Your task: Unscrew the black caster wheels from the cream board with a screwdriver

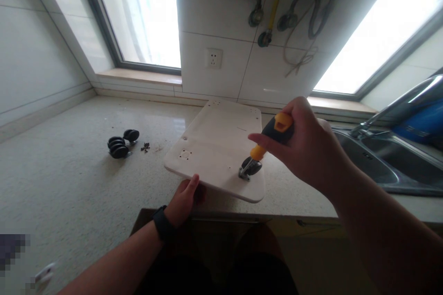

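Note:
A white board (214,143) with rounded corners and small screw holes lies on the countertop. My left hand (185,198) grips its near edge, thumb on top and fingers hidden underneath. In my right hand (304,138) is a yellow and black screwdriver (277,129), slanting down to the metal plate of a black caster wheel (252,166) at the board's near right corner. Whether the tip sits in a screw cannot be made out. To the left of the board are several loose black casters (118,147) beside a small pile of screws (145,147).
A double steel sink (360,161) with a faucet (398,101) is at the right, with a blue object (422,120) behind it. Against the back wall are a socket (214,58) and hoses with valves (265,38). The counter's front edge runs close to my body.

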Demonstrator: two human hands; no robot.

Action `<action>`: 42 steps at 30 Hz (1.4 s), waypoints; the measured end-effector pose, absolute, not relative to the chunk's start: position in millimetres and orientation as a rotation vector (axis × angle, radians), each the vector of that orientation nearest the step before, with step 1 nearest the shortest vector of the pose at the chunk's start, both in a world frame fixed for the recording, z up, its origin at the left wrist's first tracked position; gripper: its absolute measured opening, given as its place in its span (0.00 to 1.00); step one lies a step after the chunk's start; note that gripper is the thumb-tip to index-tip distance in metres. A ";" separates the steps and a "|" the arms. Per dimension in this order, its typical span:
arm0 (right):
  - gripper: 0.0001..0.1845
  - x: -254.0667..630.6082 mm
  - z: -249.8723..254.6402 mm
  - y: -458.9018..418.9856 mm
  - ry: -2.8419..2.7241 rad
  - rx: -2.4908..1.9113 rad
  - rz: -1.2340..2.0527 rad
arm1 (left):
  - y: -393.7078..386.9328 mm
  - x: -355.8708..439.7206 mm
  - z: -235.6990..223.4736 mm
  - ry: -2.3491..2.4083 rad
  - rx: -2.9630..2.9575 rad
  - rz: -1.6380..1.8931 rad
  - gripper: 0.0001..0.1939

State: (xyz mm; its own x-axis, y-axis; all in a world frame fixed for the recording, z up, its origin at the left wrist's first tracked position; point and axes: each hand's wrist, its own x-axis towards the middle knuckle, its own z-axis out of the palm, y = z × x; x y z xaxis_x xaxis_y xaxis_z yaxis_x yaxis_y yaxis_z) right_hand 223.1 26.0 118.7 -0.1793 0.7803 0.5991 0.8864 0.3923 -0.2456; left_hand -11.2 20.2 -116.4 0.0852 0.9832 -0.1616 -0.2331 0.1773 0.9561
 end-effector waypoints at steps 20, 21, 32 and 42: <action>0.38 196.5 136.6 22.4 -1.970 -1.840 -0.707 | 19.8 -10.1 -118.1 1.086 1.019 1.129 0.34; 0.38 195.3 137.9 21.6 -1.979 -1.870 -0.744 | 19.6 -10.1 -118.3 1.097 1.005 1.130 0.34; 0.27 196.2 153.5 22.8 -2.186 -1.914 -0.353 | 18.0 -10.6 -113.1 1.151 1.091 1.076 0.35; 0.17 222.2 179.4 30.6 -2.516 -1.867 0.061 | 16.0 -8.7 -107.4 1.146 1.079 1.072 0.35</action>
State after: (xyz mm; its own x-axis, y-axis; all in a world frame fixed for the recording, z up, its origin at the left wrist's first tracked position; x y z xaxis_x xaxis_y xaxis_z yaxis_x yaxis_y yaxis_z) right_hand 222.2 30.6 179.4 -0.2900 0.9569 -0.0168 0.9566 0.2893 -0.0361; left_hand -8.7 16.0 -107.4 0.0988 0.9844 -0.1454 -0.0793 0.1534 0.9850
